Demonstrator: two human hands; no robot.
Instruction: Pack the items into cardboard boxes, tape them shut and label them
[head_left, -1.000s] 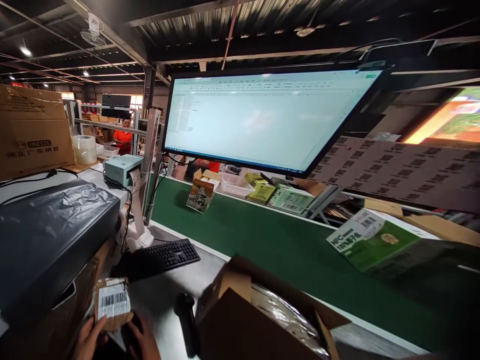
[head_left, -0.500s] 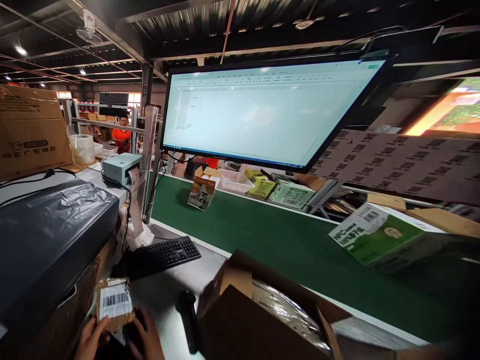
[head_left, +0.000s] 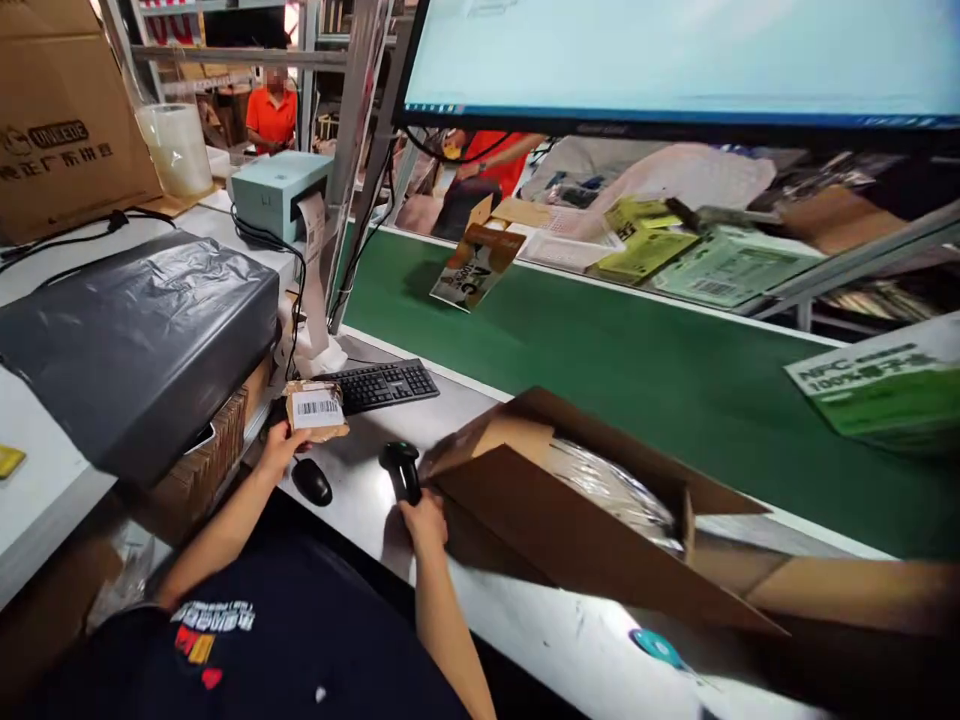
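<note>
The small brown, tape-wrapped package (head_left: 318, 411) with a white barcode label is in front of me, above the near left part of the flat black keyboard (head_left: 390, 384); I cannot tell whether it touches the keys. My left hand (head_left: 280, 450) is clamped on its near left edge, probably so that my fingers leave the bars uncovered, and the label faces up towards me. Just below it, the rounded black mouse (head_left: 312, 482) sits on the grey metal surface (head_left: 525, 610).

My right hand (head_left: 427, 520) is closed around the handle end of the black barcode scanner (head_left: 403, 472), a grip that seems to suit pointing its head, which is turned away from me. Whether the scanner is lifted is unclear.

Just right of it stands the long, open brown cardboard box (head_left: 600, 550) with silvery, shiny wrapping (head_left: 607, 485) inside, its flaps spread, presumably for easy reach. Beyond runs the green belt (head_left: 585, 345). To my left, the pale blue label printer (head_left: 276, 193) trails a white paper strip (head_left: 316, 260), likely kept close for convenience.
</note>
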